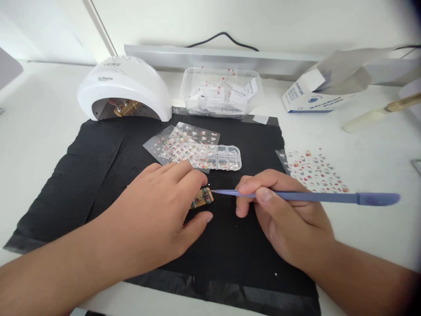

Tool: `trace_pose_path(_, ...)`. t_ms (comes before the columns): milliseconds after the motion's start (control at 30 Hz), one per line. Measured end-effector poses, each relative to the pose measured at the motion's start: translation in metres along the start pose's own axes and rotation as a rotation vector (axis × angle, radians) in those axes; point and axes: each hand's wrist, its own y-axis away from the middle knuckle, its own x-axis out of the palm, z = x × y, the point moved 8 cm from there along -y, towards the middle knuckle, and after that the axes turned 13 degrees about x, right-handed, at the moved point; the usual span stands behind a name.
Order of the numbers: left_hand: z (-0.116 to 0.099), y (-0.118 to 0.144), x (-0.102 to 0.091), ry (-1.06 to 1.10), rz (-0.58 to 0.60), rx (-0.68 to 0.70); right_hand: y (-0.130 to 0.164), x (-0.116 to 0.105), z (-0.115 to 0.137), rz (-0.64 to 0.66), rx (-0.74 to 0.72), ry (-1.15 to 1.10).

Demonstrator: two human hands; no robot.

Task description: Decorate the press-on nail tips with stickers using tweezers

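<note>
My left hand (158,206) pinches the decorated nail tip (203,197) on the black mat (82,175), just below the rhinestone box (223,157), while my right hand (279,210) closes around the purple tool (312,197) (point touching the tip): excess pressure could dislodge its decorations.

Two bare hands are in view, a left hand (158,210) and a right hand (283,215). There is one slim lilac plastic pen tool (315,197), one small decorated nail tip (202,198), one white domed nail lamp (125,90), one black rectangular mat (82,175), one clear lidded plastic tub (221,93) and one clear compartmented gem case (223,157). Sticker sheets number at least three: two overlapping clear ones (179,145) and one separate sheet (312,171). One white-and-blue cardboard box (312,94) stands open.
</note>
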Motion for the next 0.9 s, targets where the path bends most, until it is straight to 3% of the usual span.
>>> trace_pose_path(900,-0.0037,0.0011,-0.0049,0.059,-0.052,0.05,0.0001,-0.0003,-0.0025,0.017,-0.011,0.021)
